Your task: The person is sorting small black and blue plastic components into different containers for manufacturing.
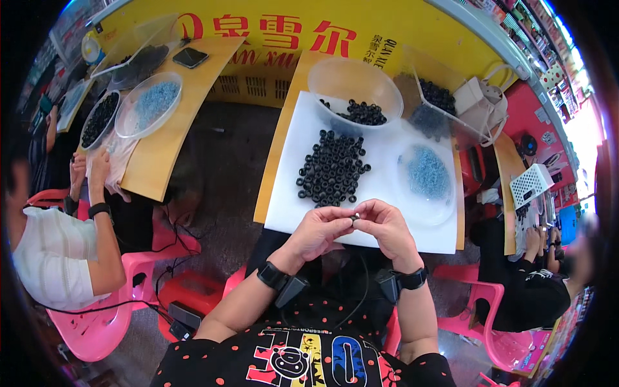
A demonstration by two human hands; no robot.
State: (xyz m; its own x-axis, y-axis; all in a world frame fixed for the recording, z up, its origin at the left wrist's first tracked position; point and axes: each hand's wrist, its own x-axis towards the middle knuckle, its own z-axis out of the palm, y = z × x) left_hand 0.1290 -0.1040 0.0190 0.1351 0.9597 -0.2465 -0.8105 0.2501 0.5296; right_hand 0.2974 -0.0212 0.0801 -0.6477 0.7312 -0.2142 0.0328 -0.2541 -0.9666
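My left hand (320, 228) and my right hand (385, 227) meet over the near edge of a white board (284, 200). Thumbs and forefingers of both are closed on one small dark part (354, 218), with a light spot showing beside it; the fingers cover most of it. Just beyond lies a loose heap of black ring-shaped parts (330, 168), each with a hole. To the right of the heap, a shallow clear dish (445, 209) holds many small light blue pieces (427, 173).
Behind the heap stands a clear oval tub (316, 80) with more black parts. A tilted clear bin (474, 132) and a beige bag (480, 106) are at the back right. Co-workers sit left and right on pink chairs (97, 329). A phone (191, 58) lies on the left table.
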